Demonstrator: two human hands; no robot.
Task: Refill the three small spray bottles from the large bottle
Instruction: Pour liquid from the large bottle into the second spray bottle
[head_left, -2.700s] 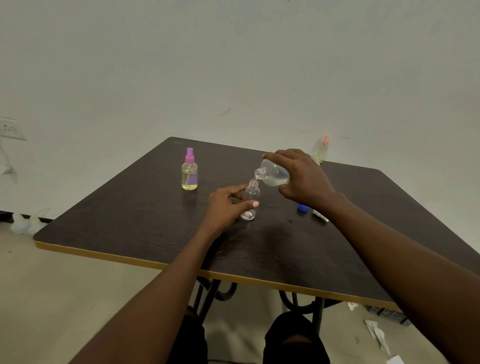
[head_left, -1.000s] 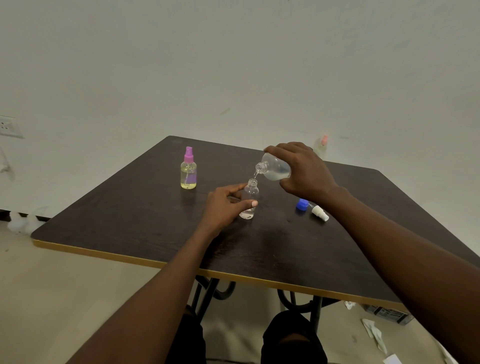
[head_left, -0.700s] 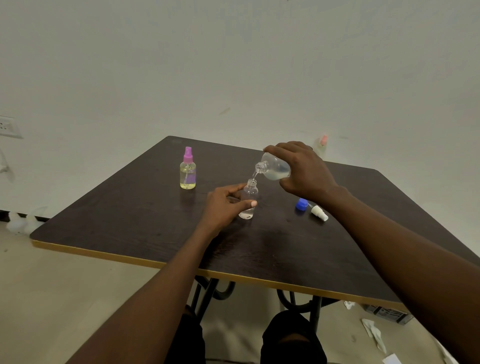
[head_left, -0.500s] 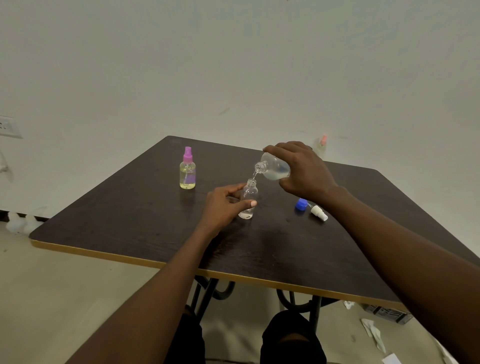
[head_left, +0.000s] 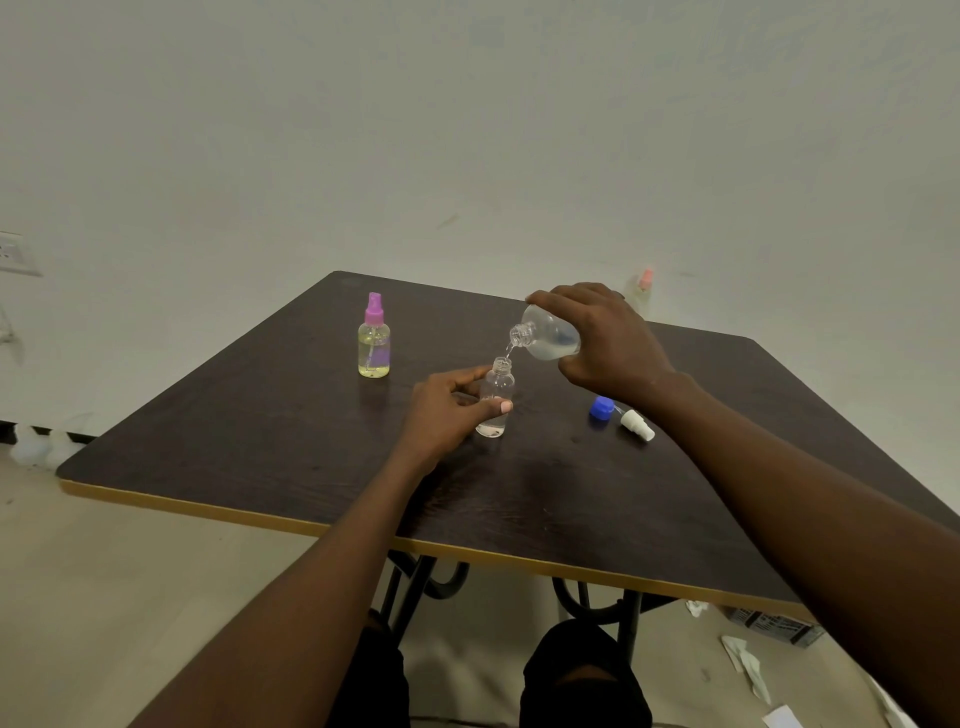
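1. The person's left hand (head_left: 441, 410) rests on the dark table (head_left: 260, 441) and pinches the small clear bottle (head_left: 496, 387). The thumb lies across the bottle's near side, about halfway up. The forefinger reaches round the far side near the shoulder, and the other fingers are curled in toward the palm.
2. That bottle stands upright and uncapped near the middle of the table, with only a shallow layer of clear liquid at its bottom.
3. The right hand (head_left: 608, 343) grips the large bottle (head_left: 548, 335) from above, fingers curled over the top and thumb underneath. The palm hides the rear of the bottle, while the neck and shoulder stick out to the left of the fingers.
4. The large bottle is held nearly on its side in the air, mouth dipped a little. The mouth is just above the small bottle's open neck and not touching it, and a thin thread of liquid (head_left: 509, 352) runs between them.
5. A purple-capped spray bottle (head_left: 374, 343) holding yellowish liquid stands upright to the left, well apart from the left hand.
6. A blue cap (head_left: 602, 407) and a white spray head (head_left: 638, 424) lie side by side just below the right wrist.
7. A pink-topped bottle (head_left: 643, 288) stands at the far edge, partly hidden behind the right hand.
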